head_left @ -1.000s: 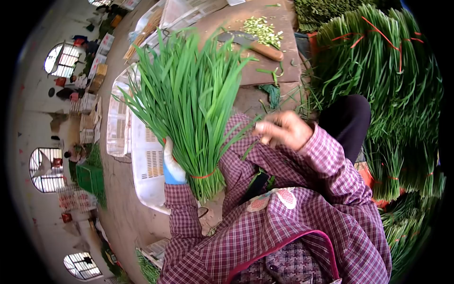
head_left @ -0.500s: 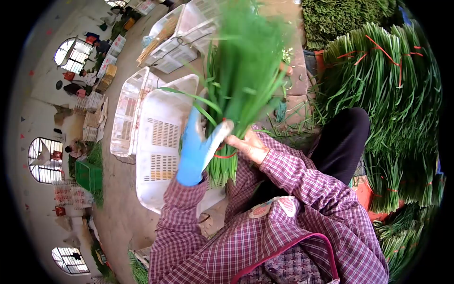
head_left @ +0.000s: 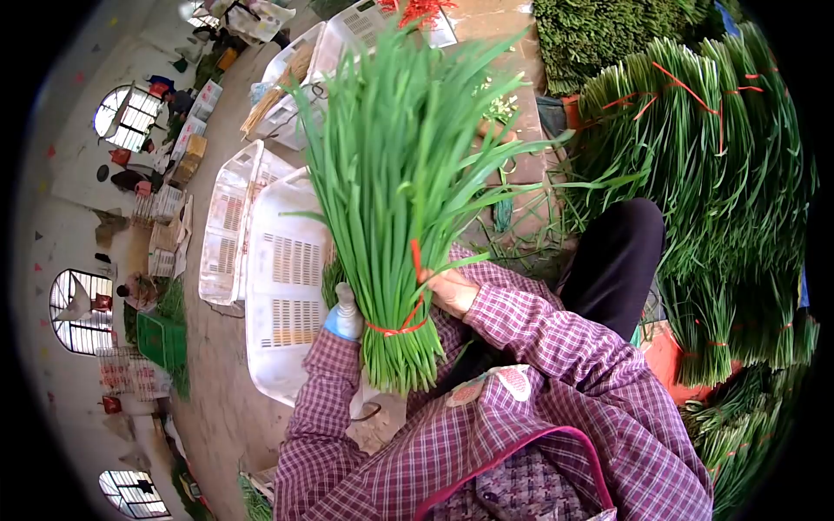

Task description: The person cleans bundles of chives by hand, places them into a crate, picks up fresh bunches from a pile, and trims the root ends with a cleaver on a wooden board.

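A big bunch of garlic chives (head_left: 382, 182) fans out in front of me, its leaf tips pointing away and its cut ends toward my lap. A red tie (head_left: 395, 330) circles it near the cut ends, with a strip standing up on its right side. My left hand (head_left: 345, 314), in a blue and white glove, holds the bunch from the left; most of its fingers are hidden behind the leaves. On the right, my bare right hand (head_left: 452, 291) is closed at the red tie against the stems, its fingertips partly covered.
White plastic crates (head_left: 282, 260) stand on the floor to the left. Tied chives (head_left: 686, 174) are stacked on the right, with a further green pile (head_left: 608, 39) behind. Red ties (head_left: 421, 10) lie at the far end. Loose leaves litter the floor near my knee (head_left: 621, 260).
The bunch has come down and nearer to me, and its blurred leaves are now sharper. My left hand has turned and slipped partly behind it. My right hand is now lower, at the tie.
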`<state>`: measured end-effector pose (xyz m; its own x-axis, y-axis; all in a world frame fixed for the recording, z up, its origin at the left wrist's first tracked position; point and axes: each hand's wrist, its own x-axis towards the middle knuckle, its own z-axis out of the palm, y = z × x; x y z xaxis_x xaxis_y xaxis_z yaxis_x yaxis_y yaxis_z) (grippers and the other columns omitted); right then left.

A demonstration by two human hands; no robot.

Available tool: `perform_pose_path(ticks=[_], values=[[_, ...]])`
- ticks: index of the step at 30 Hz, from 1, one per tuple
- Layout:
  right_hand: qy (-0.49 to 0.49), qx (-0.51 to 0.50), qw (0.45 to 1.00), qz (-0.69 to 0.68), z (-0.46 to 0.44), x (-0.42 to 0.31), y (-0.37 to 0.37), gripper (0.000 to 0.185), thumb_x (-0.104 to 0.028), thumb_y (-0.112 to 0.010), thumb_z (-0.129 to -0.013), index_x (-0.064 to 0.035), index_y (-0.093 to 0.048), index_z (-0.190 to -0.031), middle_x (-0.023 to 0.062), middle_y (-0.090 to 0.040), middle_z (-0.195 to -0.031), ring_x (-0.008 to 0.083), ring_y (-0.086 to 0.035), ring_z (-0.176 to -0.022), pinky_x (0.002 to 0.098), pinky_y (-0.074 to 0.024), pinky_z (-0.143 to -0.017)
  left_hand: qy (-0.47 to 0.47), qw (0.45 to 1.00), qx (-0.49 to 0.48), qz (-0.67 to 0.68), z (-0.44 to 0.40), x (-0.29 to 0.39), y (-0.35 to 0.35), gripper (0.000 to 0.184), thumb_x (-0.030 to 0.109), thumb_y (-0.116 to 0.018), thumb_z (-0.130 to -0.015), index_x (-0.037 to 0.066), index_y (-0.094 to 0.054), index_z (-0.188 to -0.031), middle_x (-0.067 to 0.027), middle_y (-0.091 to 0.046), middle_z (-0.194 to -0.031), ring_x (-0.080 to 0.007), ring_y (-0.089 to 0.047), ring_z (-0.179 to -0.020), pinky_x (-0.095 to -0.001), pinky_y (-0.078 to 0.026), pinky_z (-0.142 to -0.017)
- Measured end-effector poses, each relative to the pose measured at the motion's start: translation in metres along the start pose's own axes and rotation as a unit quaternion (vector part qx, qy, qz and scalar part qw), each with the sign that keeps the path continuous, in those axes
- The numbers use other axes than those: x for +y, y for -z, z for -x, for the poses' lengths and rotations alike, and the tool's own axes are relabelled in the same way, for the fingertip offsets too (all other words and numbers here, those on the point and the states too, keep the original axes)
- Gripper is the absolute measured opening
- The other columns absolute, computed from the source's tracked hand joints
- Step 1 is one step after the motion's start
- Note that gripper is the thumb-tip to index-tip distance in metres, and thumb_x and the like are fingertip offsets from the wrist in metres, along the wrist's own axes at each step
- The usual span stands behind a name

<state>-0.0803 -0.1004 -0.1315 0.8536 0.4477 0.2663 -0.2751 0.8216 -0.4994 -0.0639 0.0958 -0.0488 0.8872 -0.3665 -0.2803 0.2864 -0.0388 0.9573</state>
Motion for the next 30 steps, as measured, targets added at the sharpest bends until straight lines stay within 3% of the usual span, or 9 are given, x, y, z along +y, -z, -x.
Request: perform_pose_path(ticks=[4,7,11,13,16,20,23,25,30], values=[[-0.015,0.011,0.905,0.425,-0.006,-0.048,-0.026,0.074,-0.068,-0.044,-0.088,-0.0047,-0.056,-0.123,0.0166,-0.058,-0.119,0.0308,-0.05,-0.114,0.0418,-0.0358,-0.1,-0.082,0.995,-0.011,0.052,-0.005,0.01,-0.021,0.109,0.08,-0.06,-0.065,0.002,-0.038,-0.139,-0.0132,-0.056,-0.126,-0.026,-0.057,-0.113,-0.042,-0.052,-0.092],[0.043,0.032,0.876,0.479,-0.008,-0.047,-0.032,0.072,-0.066,-0.046,-0.088,-0.0058,-0.056,-0.125,0.0188,-0.053,-0.126,0.0343,-0.045,-0.118,0.0455,-0.0321,-0.103,-0.035,0.998,-0.011,0.06,-0.003,0.01,-0.014,0.113,0.08,-0.064,-0.058,0.008,-0.036,-0.141,-0.0099,-0.046,-0.138,-0.0246,-0.05,-0.121,-0.0415,-0.045,-0.102],[0.075,0.002,0.898,0.435,-0.013,-0.051,-0.037,0.07,-0.06,-0.052,-0.088,-0.0062,-0.049,-0.132,0.0197,-0.04,-0.139,0.0372,-0.032,-0.129,0.0486,-0.0237,-0.109,-0.033,0.989,0.02,0.145,-0.005,-0.008,0.035,0.086,0.053,-0.076,-0.07,0.006,-0.045,-0.135,-0.0116,-0.054,-0.13,-0.0277,-0.056,-0.115,-0.0437,-0.047,-0.1],[0.031,0.015,0.874,0.484,0.002,-0.07,-0.04,0.074,-0.061,-0.053,-0.087,-0.0057,-0.046,-0.135,0.0222,-0.046,-0.134,0.0375,-0.04,-0.127,0.0462,-0.031,-0.106,-0.028,0.978,-0.011,0.205,-0.002,-0.01,0.049,0.073,0.036,-0.077,-0.073,0.003,-0.049,-0.131,-0.0131,-0.058,-0.126,-0.0293,-0.058,-0.112,-0.0447,-0.047,-0.1],[-0.119,-0.042,0.795,0.594,0.021,-0.084,-0.03,0.054,-0.051,-0.058,-0.089,-0.0034,-0.062,-0.114,0.0196,-0.068,-0.101,0.0331,-0.067,-0.091,0.0412,-0.0521,-0.08,-0.017,0.975,-0.003,0.22,0.005,0.005,0.045,0.06,0.012,-0.065,-0.072,-0.001,-0.049,-0.129,-0.0131,-0.061,-0.118,-0.0266,-0.062,-0.103,-0.0392,-0.052,-0.094],[-0.029,-0.121,0.762,0.636,0.031,-0.093,-0.057,0.024,-0.029,-0.064,-0.088,-0.0071,-0.068,-0.096,0.0131,-0.068,-0.089,0.029,-0.067,-0.082,0.0374,-0.0526,-0.068,-0.016,0.988,0.052,0.145,0.016,0.011,0.03,0.062,0.012,-0.059,-0.073,-0.001,-0.045,-0.132,-0.0138,-0.059,-0.121,-0.0255,-0.061,-0.104,-0.0383,-0.051,-0.094],[0.117,-0.079,0.701,0.699,0.013,-0.104,-0.094,0.026,-0.023,-0.069,-0.079,-0.0107,-0.062,-0.101,0.0037,-0.063,-0.098,0.0218,-0.062,-0.098,0.0371,-0.0483,-0.087,-0.002,0.99,0.087,0.114,0.022,0.023,0.006,0.06,0.014,-0.058,-0.075,-0.001,-0.045,-0.132,-0.0132,-0.058,-0.121,-0.0243,-0.06,-0.106,-0.0364,-0.05,-0.094],[0.324,-0.036,0.602,0.729,-0.013,-0.104,-0.097,0.019,-0.024,-0.067,-0.078,-0.0114,-0.06,-0.091,0.0029,-0.059,-0.092,0.0226,-0.059,-0.093,0.0404,-0.0462,-0.09,-0.036,0.995,0.086,0.041,0.025,0.025,-0.002,0.058,0.016,-0.057,-0.077,0.0,-0.046,-0.131,-0.0114,-0.058,-0.12,-0.0223,-0.058,-0.108,-0.0344,-0.048,-0.095],[0.269,-0.006,0.49,0.829,-0.017,-0.094,-0.052,0.033,-0.031,-0.072,-0.073,-0.0126,-0.057,-0.095,0.0028,-0.057,-0.103,0.0232,-0.052,-0.112,0.0575,-0.0307,-0.106,-0.002,0.986,0.123,0.111,0.036,-0.014,0.031,0.049,0.018,-0.059,-0.078,-0.001,-0.053,-0.123,-0.0067,-0.059,-0.115,-0.0173,-0.057,-0.103,-0.0334,-0.047,-0.095]])
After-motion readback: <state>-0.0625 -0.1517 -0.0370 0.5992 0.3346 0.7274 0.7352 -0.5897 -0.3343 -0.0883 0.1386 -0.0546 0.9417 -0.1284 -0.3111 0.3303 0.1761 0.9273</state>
